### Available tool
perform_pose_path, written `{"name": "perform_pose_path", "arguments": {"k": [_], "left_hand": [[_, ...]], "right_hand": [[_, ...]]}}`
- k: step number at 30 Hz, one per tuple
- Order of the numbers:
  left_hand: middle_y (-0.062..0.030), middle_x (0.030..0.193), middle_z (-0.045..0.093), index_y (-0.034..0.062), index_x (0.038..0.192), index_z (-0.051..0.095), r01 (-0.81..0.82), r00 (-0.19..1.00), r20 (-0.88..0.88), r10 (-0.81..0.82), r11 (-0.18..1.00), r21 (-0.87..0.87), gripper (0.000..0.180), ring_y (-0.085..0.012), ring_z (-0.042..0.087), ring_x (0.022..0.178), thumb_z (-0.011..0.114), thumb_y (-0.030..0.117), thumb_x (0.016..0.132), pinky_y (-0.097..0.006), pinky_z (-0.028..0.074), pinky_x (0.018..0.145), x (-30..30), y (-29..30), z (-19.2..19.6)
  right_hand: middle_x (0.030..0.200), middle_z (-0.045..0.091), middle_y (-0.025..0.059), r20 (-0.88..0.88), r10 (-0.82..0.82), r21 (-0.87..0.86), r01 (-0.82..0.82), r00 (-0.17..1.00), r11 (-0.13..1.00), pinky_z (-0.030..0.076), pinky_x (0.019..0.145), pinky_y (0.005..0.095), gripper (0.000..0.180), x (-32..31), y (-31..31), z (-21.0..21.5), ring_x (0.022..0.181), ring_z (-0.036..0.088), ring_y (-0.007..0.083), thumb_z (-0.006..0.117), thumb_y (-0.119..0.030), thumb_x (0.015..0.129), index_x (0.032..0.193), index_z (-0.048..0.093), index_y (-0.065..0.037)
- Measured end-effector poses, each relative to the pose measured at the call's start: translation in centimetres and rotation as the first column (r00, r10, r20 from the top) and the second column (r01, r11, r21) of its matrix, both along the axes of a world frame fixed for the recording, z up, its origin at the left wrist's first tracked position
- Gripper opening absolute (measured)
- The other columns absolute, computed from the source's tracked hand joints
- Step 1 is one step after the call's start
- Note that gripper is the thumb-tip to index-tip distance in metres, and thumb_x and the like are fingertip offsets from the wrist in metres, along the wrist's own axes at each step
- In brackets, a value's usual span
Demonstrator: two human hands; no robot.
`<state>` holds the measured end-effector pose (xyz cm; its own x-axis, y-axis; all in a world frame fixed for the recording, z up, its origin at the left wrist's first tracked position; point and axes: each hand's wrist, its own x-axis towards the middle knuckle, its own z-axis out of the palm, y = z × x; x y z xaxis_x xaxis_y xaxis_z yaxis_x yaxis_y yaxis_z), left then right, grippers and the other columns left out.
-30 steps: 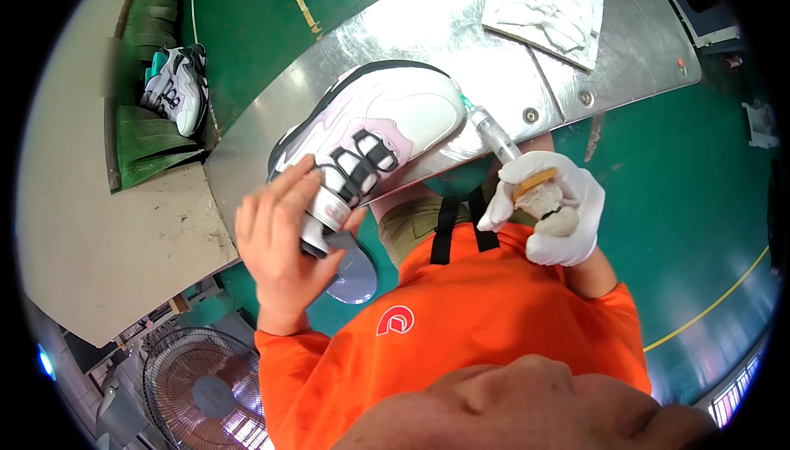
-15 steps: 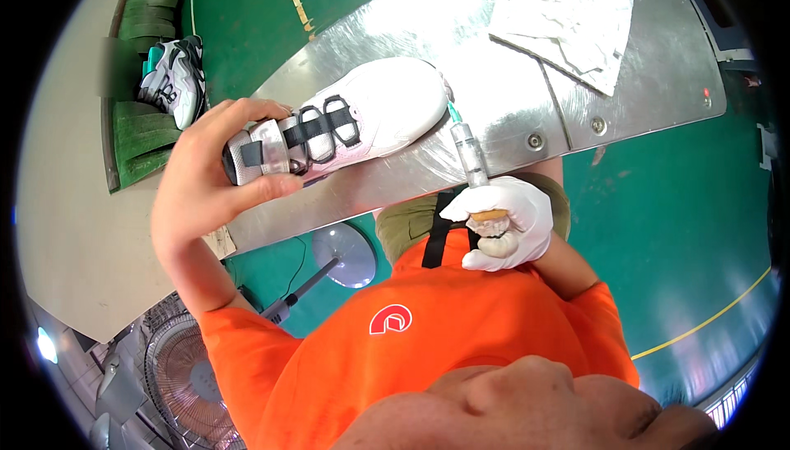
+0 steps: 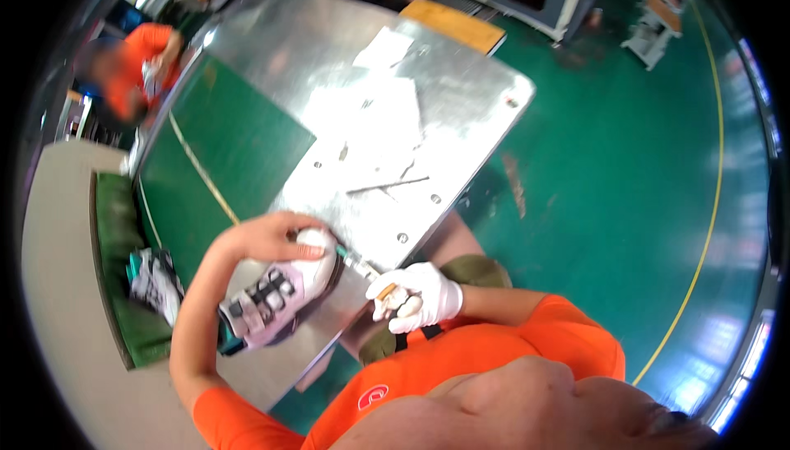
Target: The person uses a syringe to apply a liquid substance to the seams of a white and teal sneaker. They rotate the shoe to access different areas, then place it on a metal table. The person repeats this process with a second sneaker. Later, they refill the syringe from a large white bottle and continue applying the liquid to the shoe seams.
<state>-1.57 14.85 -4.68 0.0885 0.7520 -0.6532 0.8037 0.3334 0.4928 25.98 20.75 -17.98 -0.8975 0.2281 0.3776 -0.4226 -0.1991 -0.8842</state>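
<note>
A white and pale pink shoe (image 3: 276,295) with dark straps lies on its side at the near edge of the metal table (image 3: 461,96). My left hand (image 3: 276,236), bare, grips the shoe's toe from above. My right hand (image 3: 421,298) wears a white glove and holds a slim clear applicator (image 3: 355,262) with a teal tip that points at the toe. A tan object is also tucked in the gloved fingers. The two hands are close together, with the applicator between them.
White sheets (image 3: 374,113) lie on the table's middle. A second shoe (image 3: 152,284) rests on the green belt (image 3: 115,285) at my left. Another person in orange (image 3: 136,67) stands at the far left. A wooden board (image 3: 453,26) lies beyond the table; green floor lies to the right.
The camera has tilted up, so the table fills more of the view. My left hand has shifted from the shoe's strapped middle to its toe. The applicator tip now meets the toe.
</note>
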Motion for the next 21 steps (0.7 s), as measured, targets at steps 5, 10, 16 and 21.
{"name": "perform_pose_path", "arguments": {"k": [5,10,16,21], "left_hand": [[-0.0092,0.098,0.065,0.0003,0.112,0.063,-0.316,0.943,0.154,0.297,0.941,0.123,0.047,-0.0168,0.059,0.089,0.076,0.031,0.079,-0.030,0.047,0.082,0.3,-1.3,0.7],[-0.0058,0.099,0.059,-0.0010,0.104,0.060,-0.513,0.847,0.433,0.307,0.683,0.520,0.043,-0.0148,0.056,0.094,0.077,0.024,0.072,-0.028,0.044,0.084,1.3,-5.8,5.5],[-0.0063,0.106,0.052,-0.0030,0.113,0.053,-0.654,0.756,0.574,0.316,0.321,0.685,0.061,-0.0155,0.052,0.101,0.076,0.041,0.078,-0.026,0.039,0.089,1.5,-11.6,5.2],[-0.0073,0.119,0.050,-0.0043,0.124,0.049,-0.707,0.702,0.654,0.283,0.164,0.688,0.064,-0.0171,0.050,0.110,0.072,0.039,0.083,-0.028,0.037,0.096,-0.8,-14.6,3.0]], "right_hand": [[0.089,0.064,0.0102,0.006,0.228,-0.164,-0.224,0.974,0.961,0.053,0.076,0.0309,0.050,-1.1,3.1,1.0,0.084,0.066,0.0193,0.078,-0.012,0.077,0.119,0.054,0.001],[0.090,0.062,0.0114,-0.141,0.442,-0.198,-0.463,0.886,0.864,0.052,0.074,0.0320,0.060,-3.2,5.7,7.6,0.084,0.065,0.0219,0.083,-0.019,0.074,0.121,0.052,0.002],[0.086,0.064,0.0064,-0.062,0.437,0.103,-0.429,0.897,0.897,0.053,0.073,0.0267,0.056,-7.3,3.8,12.9,0.083,0.067,0.0152,0.083,-0.012,0.069,0.117,0.057,-0.001],[0.086,0.064,0.0064,-0.094,0.451,0.103,-0.442,0.887,0.891,0.054,0.074,0.0263,0.050,-9.7,2.5,12.7,0.081,0.066,0.0134,0.081,-0.013,0.072,0.115,0.058,0.000]]}}
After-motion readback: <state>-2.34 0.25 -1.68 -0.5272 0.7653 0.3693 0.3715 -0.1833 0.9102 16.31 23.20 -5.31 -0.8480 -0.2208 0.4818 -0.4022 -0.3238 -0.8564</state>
